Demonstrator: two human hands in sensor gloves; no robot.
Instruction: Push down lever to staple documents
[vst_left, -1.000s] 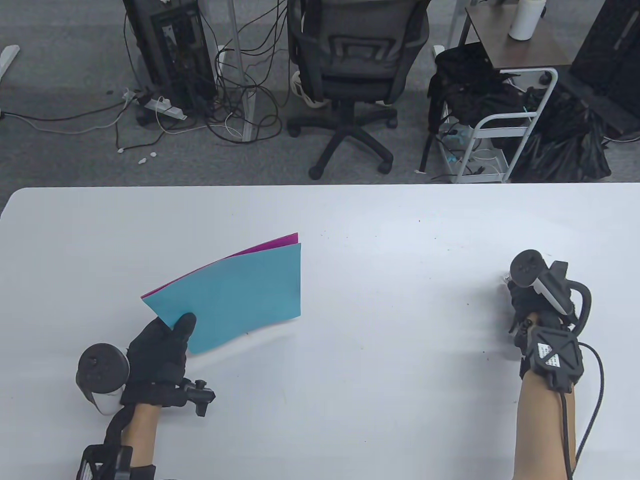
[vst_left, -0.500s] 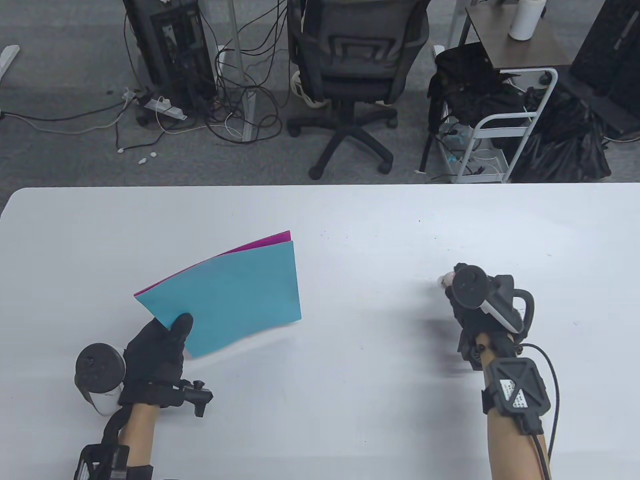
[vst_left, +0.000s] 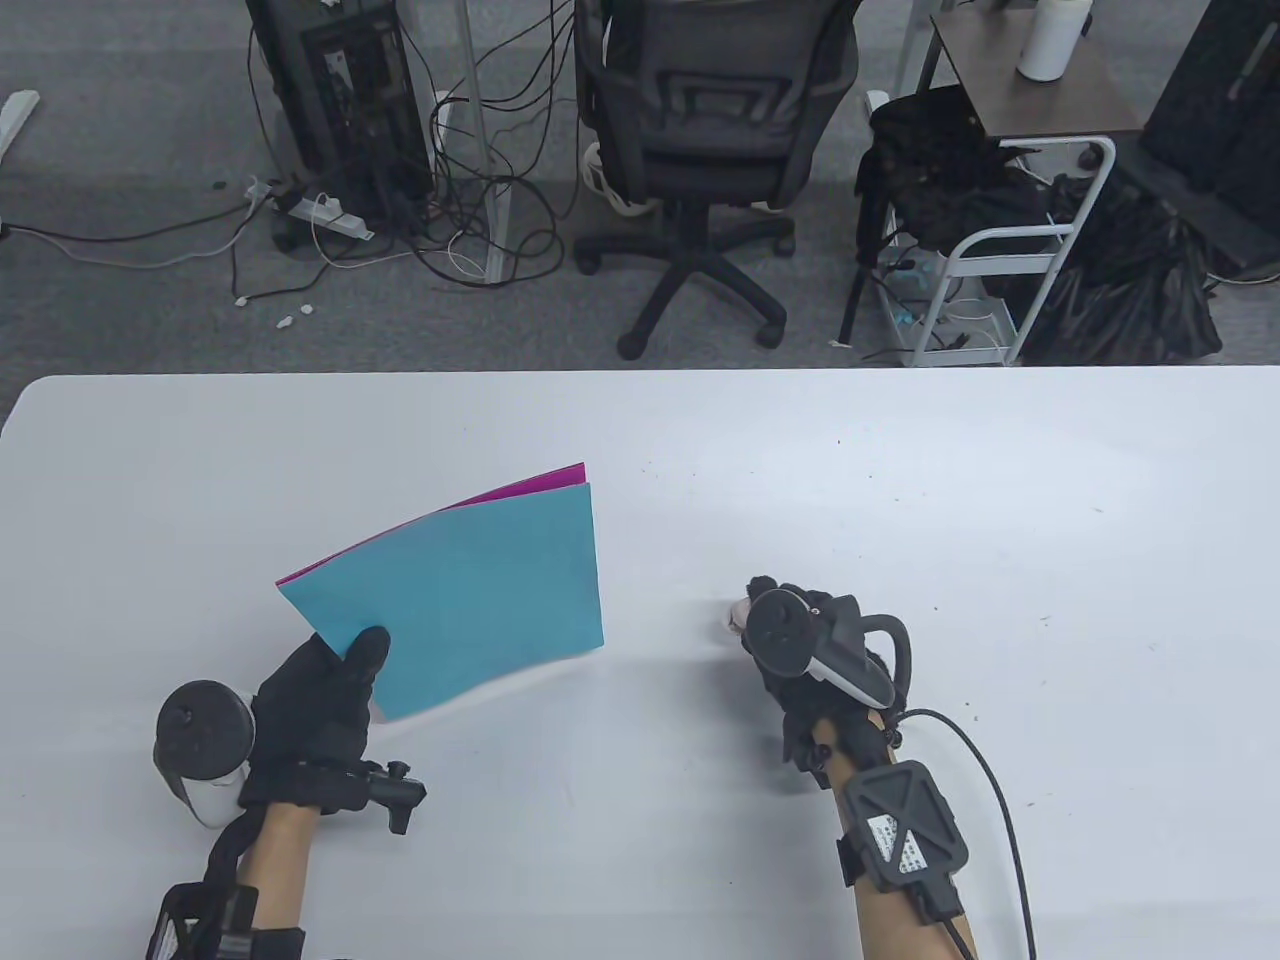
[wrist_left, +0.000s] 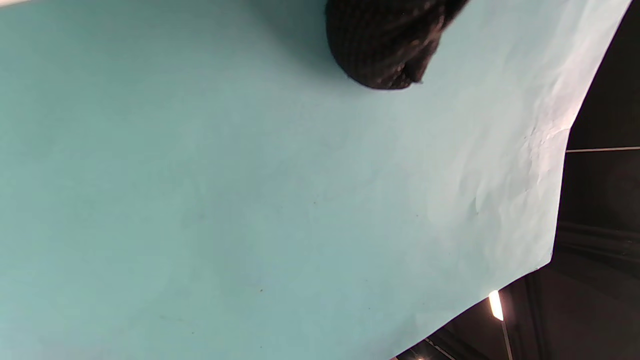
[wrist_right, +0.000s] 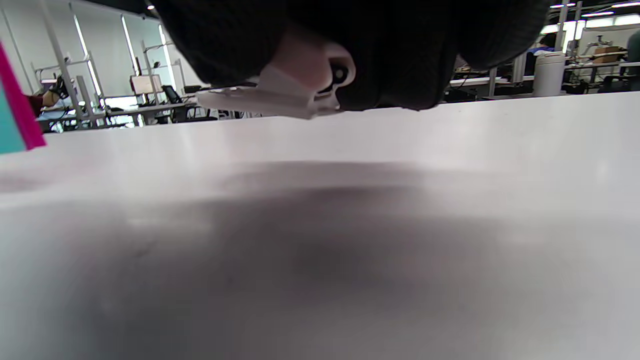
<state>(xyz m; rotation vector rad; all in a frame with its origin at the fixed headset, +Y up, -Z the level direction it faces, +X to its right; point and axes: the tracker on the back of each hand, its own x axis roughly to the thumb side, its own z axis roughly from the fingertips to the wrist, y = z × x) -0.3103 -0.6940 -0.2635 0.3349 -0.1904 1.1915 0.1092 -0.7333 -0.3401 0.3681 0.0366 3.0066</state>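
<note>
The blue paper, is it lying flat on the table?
No, the left hand pinches the blue paper by a corner and holds it tilted up off the table.

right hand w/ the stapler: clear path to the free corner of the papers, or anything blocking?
Probably yes. The right hand grips a small pale stapler above bare table; nothing lies between it and the papers. The left hand pinches the opposite corner, leaving the right edge free.

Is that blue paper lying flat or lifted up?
Lifted: the left hand pinches one corner of the blue paper, which casts a shadow on the table.
</note>
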